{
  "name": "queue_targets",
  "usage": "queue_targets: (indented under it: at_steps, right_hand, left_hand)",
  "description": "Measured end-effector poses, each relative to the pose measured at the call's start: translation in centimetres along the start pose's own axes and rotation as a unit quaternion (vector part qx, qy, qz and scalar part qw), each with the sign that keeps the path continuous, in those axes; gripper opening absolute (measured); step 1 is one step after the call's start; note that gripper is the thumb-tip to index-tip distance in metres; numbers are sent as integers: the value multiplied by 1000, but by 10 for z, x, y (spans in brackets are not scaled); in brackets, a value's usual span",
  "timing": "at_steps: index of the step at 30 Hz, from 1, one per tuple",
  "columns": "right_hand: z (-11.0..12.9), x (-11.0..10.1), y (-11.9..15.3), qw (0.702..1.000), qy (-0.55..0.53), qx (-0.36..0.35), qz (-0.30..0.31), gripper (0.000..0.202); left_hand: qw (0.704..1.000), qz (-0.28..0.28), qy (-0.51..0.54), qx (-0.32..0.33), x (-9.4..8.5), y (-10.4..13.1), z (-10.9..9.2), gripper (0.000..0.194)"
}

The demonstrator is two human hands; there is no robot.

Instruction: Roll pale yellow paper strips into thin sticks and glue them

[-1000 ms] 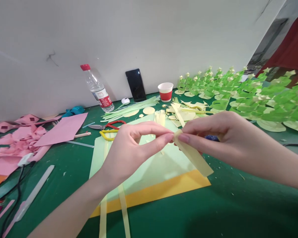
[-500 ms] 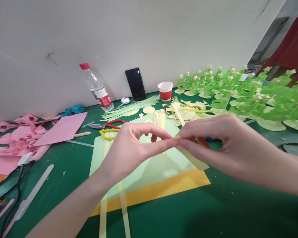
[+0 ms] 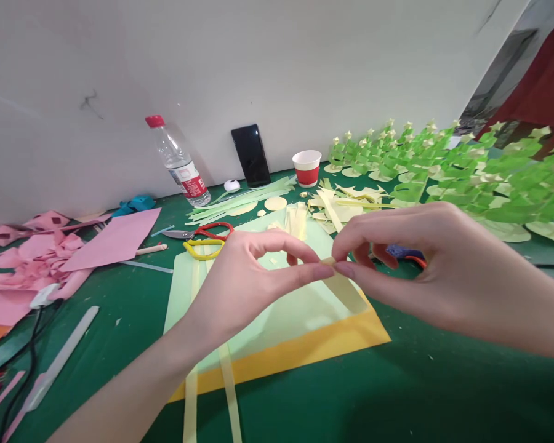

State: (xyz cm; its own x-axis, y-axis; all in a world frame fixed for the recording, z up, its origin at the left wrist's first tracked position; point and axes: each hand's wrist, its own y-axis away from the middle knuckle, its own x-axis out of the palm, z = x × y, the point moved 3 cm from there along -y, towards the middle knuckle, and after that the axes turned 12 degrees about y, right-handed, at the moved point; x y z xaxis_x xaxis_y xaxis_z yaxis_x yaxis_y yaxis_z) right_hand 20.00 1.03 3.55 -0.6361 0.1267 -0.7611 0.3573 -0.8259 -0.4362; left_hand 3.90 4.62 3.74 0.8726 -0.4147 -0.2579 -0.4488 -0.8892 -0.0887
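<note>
Between my two hands is a pale yellow paper strip (image 3: 346, 291), its loose end hanging down to the right over the sheets. My left hand (image 3: 263, 264) pinches the folded end between thumb and fingertips. Touching it from the other side, my right hand (image 3: 397, 264) pinches the same strip close to the fold. Below lie pale green sheets (image 3: 277, 314) on top of a yellow-orange sheet (image 3: 346, 338). Two long pale yellow strips (image 3: 228, 375) cross their left side. Scissors (image 3: 207, 237) with red and yellow handles rest beyond my left hand.
At the back stand a water bottle (image 3: 184, 169), a dark phone (image 3: 251, 155) and a paper cup (image 3: 307, 168). Many green paper trees with stars (image 3: 410, 163) fill the right. Pink folded paper (image 3: 34, 252), a pink sheet (image 3: 113, 241) and a cable (image 3: 33, 344) lie left.
My right hand has shifted its grip slightly and its fingers have lifted a little. The strip's hanging end has swung left and now hangs more steeply. My left hand is almost still.
</note>
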Motion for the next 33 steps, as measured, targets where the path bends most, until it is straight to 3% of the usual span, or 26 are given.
queue_targets:
  at_steps: [13, 21, 33]
  right_hand:
    - [-3, -2, -2, 999, 22, 0, -24, 20]
    - [0, -1, -1, 1000, 11, 10, 8, 18]
    - [11, -8, -7, 998, 13, 17, 54, 19]
  left_hand:
    - [1000, 3, 13, 4, -1, 0, 1, 16]
    - [1000, 15, 9, -15, 0, -1, 2, 7]
    - [996, 19, 3, -92, 3, 0, 6, 20]
